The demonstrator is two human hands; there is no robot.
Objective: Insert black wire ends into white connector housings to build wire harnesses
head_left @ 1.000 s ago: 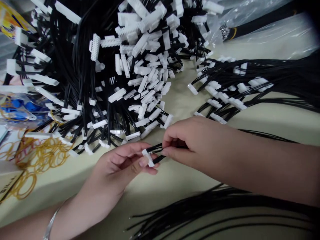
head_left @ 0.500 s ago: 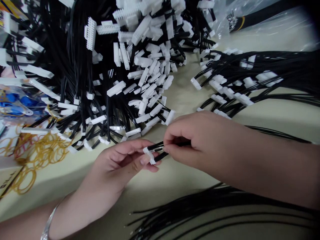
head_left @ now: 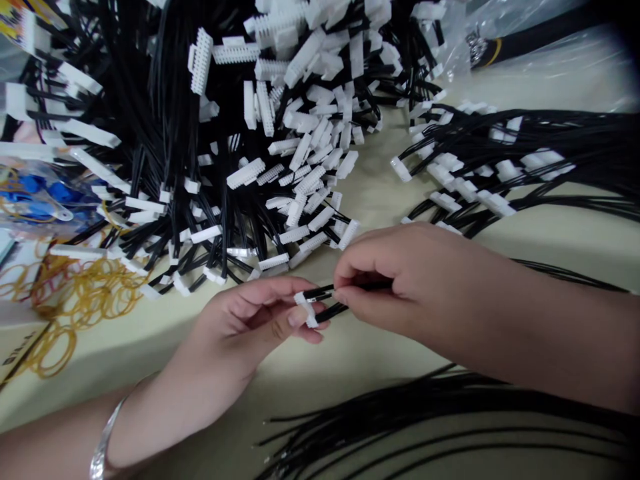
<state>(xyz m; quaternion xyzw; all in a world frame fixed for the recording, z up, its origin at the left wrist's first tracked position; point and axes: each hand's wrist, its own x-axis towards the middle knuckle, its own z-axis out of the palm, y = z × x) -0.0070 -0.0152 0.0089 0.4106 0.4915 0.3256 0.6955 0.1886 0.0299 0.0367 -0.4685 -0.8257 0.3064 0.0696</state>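
Note:
Between the thumb and fingers of my left hand (head_left: 260, 320) is a small white connector housing (head_left: 307, 310), held tilted above the table. Black wires (head_left: 333, 310) run out of its right side. My right hand (head_left: 383, 273) pinches a black wire close to the housing, thumb against forefinger; a thin metallic end shows just left of the fingertips. Whether that end sits inside the housing I cannot tell. Below my right forearm lies a bundle of loose black wires (head_left: 400, 413) with small bare metal tips at the left.
A large heap of black cables with white connectors (head_left: 245, 173) covers the back left. More connectored cables (head_left: 500, 167) lie at the right. Yellow rubber bands (head_left: 100, 287), a bag with blue pieces (head_left: 45, 200) and a cardboard box (head_left: 20, 340) stand left. Clear plastic (head_left: 575, 60) is at the back right.
The whole view has shifted slightly, so everything appears a little farther right. Both hands keep their hold, and the metallic wire end appears closer to the housing.

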